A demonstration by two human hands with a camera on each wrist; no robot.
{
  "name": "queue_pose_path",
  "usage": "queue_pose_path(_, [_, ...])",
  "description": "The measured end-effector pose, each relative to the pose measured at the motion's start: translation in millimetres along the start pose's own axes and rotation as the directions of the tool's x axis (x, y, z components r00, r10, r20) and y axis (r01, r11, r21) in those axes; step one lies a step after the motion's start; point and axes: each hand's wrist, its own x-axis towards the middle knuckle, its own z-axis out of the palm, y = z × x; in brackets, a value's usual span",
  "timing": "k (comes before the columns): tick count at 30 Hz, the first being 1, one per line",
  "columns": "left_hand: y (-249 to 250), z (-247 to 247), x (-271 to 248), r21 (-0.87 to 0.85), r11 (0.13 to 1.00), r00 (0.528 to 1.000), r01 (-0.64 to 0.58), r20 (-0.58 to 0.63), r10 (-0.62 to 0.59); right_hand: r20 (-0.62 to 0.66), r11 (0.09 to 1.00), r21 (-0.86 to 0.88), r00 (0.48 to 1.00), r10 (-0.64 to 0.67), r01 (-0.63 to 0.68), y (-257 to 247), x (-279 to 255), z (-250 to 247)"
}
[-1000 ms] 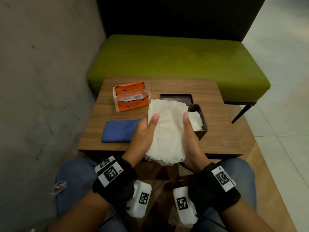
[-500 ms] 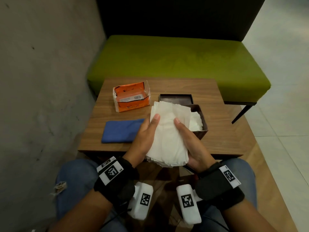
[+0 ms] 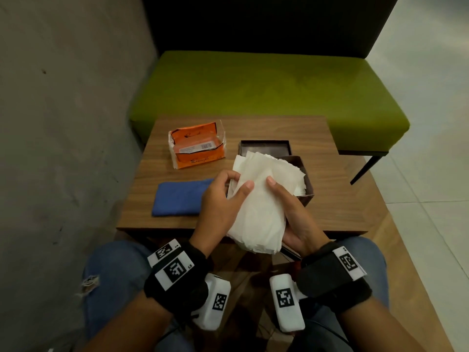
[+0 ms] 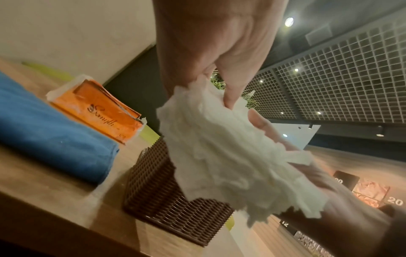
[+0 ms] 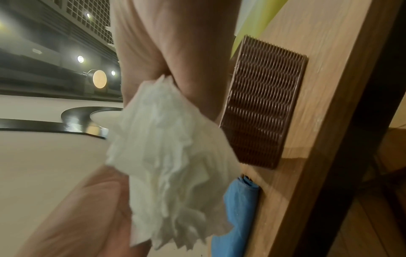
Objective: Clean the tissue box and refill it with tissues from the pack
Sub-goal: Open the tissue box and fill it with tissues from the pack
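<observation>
Both hands hold a thick stack of white tissues (image 3: 258,199) over the near edge of the wooden table (image 3: 337,199). My left hand (image 3: 225,196) curls its fingers round the stack's left edge, thumb on top. My right hand (image 3: 286,207) cups the right side from beneath, thumb on the top sheet. The brown woven tissue box (image 3: 305,189) stands open just behind the stack with some tissues inside; its lid (image 3: 264,148) lies behind it. The orange tissue pack (image 3: 196,146) lies torn open at the far left. The stack (image 4: 230,156) and box (image 4: 167,191) show in the left wrist view, the stack (image 5: 171,165) and box (image 5: 263,104) in the right wrist view.
A folded blue cloth (image 3: 180,196) lies on the table's left side, close to my left hand. A green bench (image 3: 266,85) stands behind the table, a grey wall (image 3: 63,123) to the left. My knees in jeans are under the near edge.
My left fingers have curled round the stack's left edge and bent it inward. My right thumb slid toward the middle of the top sheet. The stack moved slightly nearer the box.
</observation>
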Motion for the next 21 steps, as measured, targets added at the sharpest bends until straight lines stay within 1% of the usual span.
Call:
queue_pose_path(2, [-1,0,0,-0.043,0.998,0.999,0.042,0.0,-0.042,-0.004,1.0,-0.002,1.0,0.008,-0.008,0,0,-1])
queue_pose_path(4, [0,1,-2,-0.131,0.985,0.994,0.108,0.009,-0.108,-0.019,1.0,-0.016,1.0,0.014,-0.014,0,0,-2])
queue_pose_path(5, [0,2,-3,-0.159,0.979,0.992,0.124,0.017,-0.123,-0.026,1.0,-0.022,1.0,0.014,-0.014,0,1,-2])
queue_pose_path(8, [0,3,-6,-0.18,0.976,0.992,0.123,0.042,-0.118,-0.044,1.0,-0.027,0.999,0.001,-0.003,2,1,0])
queue_pose_path(12, [3,5,-8,-0.224,0.963,0.989,0.15,0.031,-0.146,-0.039,1.0,0.011,0.999,-0.018,0.018,3,0,3])
queue_pose_path(14, [4,5,-8,-0.214,0.964,0.987,0.159,0.037,-0.155,-0.04,1.0,0.023,0.999,-0.012,0.013,2,0,2])
queue_pose_path(17, [7,7,-8,-0.201,0.965,0.984,0.167,0.089,-0.152,-0.056,1.0,-0.03,0.998,0.007,-0.008,1,1,0])
queue_pose_path(19, [9,6,-7,-0.242,0.953,0.98,0.182,0.128,-0.155,-0.089,0.997,-0.074,0.996,-0.007,0.001,-2,2,-2])
queue_pose_path(21, [9,1,0,-0.311,0.926,0.975,0.213,0.127,-0.181,-0.113,0.996,-0.087,0.993,-0.031,0.021,-7,1,-4])
